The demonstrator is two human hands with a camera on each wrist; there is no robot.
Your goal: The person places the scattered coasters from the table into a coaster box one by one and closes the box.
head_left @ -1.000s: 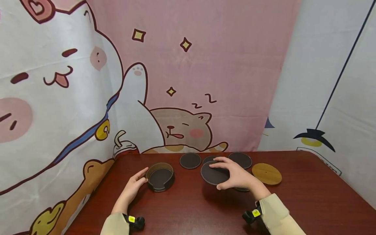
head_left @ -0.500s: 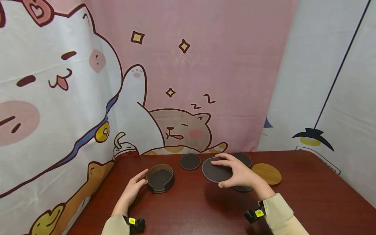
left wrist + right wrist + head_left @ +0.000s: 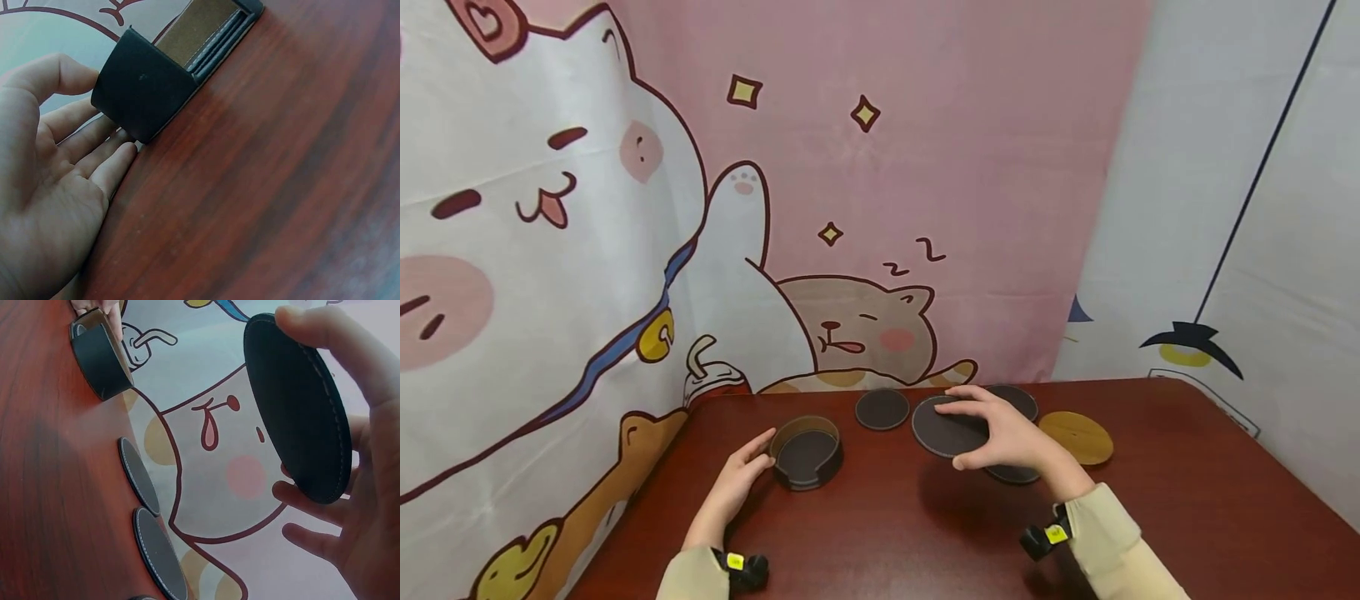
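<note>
In the head view my right hand (image 3: 1011,433) holds a round dark coaster (image 3: 950,427) by its edge, raised over the table. The right wrist view shows this coaster (image 3: 294,406) with pale stitching round its rim, between thumb and fingers. On the left stands a round dark coaster holder (image 3: 808,481), brown inside, with a notch in its front wall. My left hand (image 3: 737,483) touches its left side with thumb and fingertips. Seen from the left wrist, the holder (image 3: 144,87) sits on the table, with dark layered edges showing in its notch.
Dark coasters lie at the back: one (image 3: 882,409) left of my right hand, one (image 3: 1018,400) behind it. Another coaster (image 3: 1015,474) is partly hidden under that hand. A wooden disc (image 3: 1077,437) lies right on the red-brown table (image 3: 865,533). A printed curtain (image 3: 985,167) hangs behind.
Over the last second the coaster in my right hand has moved slightly away and up the view, now covering the coaster behind it. My left hand stays at the holder.
</note>
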